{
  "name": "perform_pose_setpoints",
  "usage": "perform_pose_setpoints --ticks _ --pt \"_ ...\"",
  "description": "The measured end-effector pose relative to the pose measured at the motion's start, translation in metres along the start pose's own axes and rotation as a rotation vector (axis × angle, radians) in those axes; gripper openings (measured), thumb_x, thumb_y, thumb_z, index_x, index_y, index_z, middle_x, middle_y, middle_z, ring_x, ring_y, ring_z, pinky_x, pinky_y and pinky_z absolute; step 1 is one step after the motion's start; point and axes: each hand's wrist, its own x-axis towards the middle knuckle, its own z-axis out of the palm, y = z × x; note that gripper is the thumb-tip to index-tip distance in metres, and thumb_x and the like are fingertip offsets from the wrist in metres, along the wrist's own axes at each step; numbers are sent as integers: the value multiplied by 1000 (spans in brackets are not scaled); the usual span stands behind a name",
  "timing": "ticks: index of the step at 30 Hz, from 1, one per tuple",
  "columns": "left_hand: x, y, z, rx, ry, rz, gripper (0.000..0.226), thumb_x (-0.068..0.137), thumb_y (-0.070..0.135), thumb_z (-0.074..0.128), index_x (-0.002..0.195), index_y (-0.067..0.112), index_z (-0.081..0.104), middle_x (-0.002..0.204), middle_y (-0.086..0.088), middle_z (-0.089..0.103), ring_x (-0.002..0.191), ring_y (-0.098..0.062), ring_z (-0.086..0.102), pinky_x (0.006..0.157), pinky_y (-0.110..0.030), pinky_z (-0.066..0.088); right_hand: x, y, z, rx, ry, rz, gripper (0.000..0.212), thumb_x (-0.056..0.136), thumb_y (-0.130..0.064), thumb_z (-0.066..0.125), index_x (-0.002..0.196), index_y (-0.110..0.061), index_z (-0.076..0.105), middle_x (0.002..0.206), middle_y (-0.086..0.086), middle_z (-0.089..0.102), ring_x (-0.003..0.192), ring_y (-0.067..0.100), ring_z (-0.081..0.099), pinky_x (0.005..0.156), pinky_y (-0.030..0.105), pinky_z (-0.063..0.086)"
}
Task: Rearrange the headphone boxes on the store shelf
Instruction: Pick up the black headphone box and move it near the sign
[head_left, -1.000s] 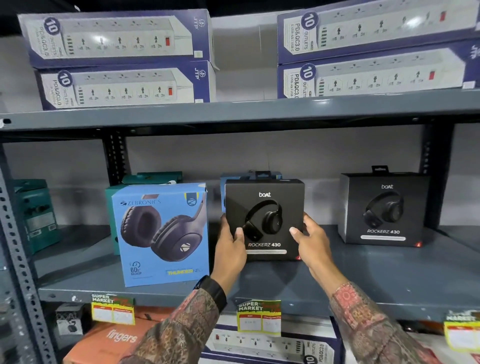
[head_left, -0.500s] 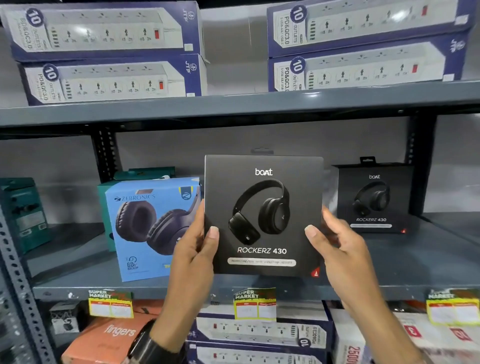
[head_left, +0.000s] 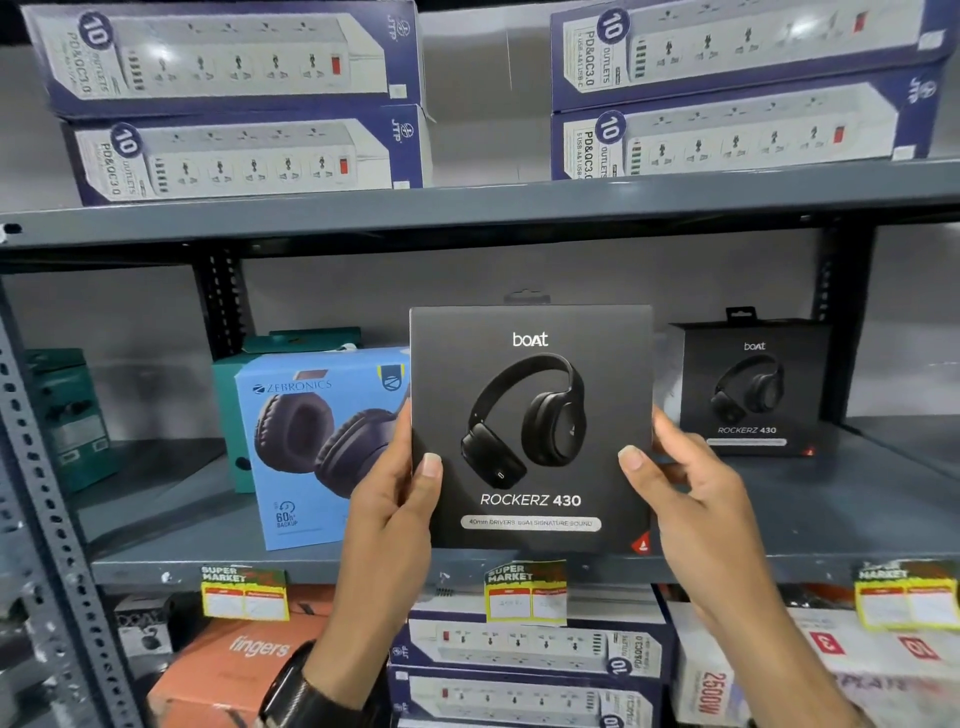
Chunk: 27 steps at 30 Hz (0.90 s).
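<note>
I hold a black boAt Rockerz 430 headphone box (head_left: 530, 426) upright in front of the middle shelf, its printed face toward me. My left hand (head_left: 395, 499) grips its left edge and my right hand (head_left: 691, 493) grips its right edge. A second black boAt box (head_left: 753, 387) stands on the grey shelf (head_left: 831, 514) at the right. A light blue Zebronics headphone box (head_left: 306, 447) stands on the shelf to the left, partly hidden by my left hand. A teal box (head_left: 228, 410) is behind it.
Blue and white power strip boxes (head_left: 228, 104) are stacked on the upper shelf, left and right. A teal box (head_left: 67, 415) sits at the far left past the perforated upright. Yellow price tags (head_left: 524, 592) hang on the shelf edge. More boxes fill the lower shelf.
I have lifted the black boAt box off the shelf and drawn it toward me, so it looks larger and hides the blue box behind it. In the last half second it barely moved.
</note>
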Motion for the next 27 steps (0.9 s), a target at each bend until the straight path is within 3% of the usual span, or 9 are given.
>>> perform_pose_setpoints --ticks 3,5,9,11,15,19,22,24,27 --pt "1 1 -1 -4 -15 14 59 116 11 51 165 43 50 146 29 73 139 6 65 116 -25 50 -1 0 1 -1 12 -4 61 105 -30 67 163 -37 50 135 -10 69 133 19 65 116 45 54" --pt "3 -1 -1 5 -32 27 59 116 10 51 166 41 50 147 29 72 141 6 64 117 -22 49 -1 1 -1 -4 24 -7 60 105 -30 68 162 -36 50 137 -12 68 135 18 64 121 50 50" --pt "9 -7 15 -7 -131 -2 58 115 10 53 166 38 49 148 25 73 133 7 70 103 -12 58 2 11 -20 -10 56 6 58 106 -30 68 161 -39 53 143 -4 70 131 20 68 111 43 58" --pt "12 -9 33 -5 -200 2 56 115 7 53 164 35 53 145 25 75 136 2 70 113 -16 56 6 18 -39 -17 85 11 56 106 -29 68 158 -44 56 147 -9 70 132 17 68 105 37 60" --pt "22 -21 94 86 -340 51 60 115 7 55 167 37 49 146 29 74 137 9 66 118 -15 50 21 36 -94 -57 186 21 54 106 -20 68 155 -41 59 143 -24 72 133 10 68 115 43 55" --pt "39 -50 173 145 -415 90 66 112 18 59 173 36 38 158 20 67 146 1 61 131 -37 43 52 62 -155 -101 236 67 56 106 -11 67 151 -44 64 121 -25 81 112 3 77 82 28 64" --pt "56 -74 230 185 -439 93 76 98 43 60 165 65 33 132 23 65 123 -4 61 127 -48 45 84 83 -192 -152 260 100 56 104 -6 67 150 -37 66 115 -28 82 105 1 79 81 33 64" --pt "61 -83 265 186 -455 73 78 94 42 60 153 82 29 114 24 57 115 -6 54 118 -42 49 105 98 -214 -183 255 117 56 102 0 67 147 -34 68 116 -22 84 104 3 80 84 36 65" --pt "63 -91 302 159 -437 62 79 101 24 63 167 54 34 112 23 56 110 -6 54 106 -26 43 133 117 -235 -147 259 164 60 101 1 69 156 -23 60 137 0 79 120 18 78 98 42 64"
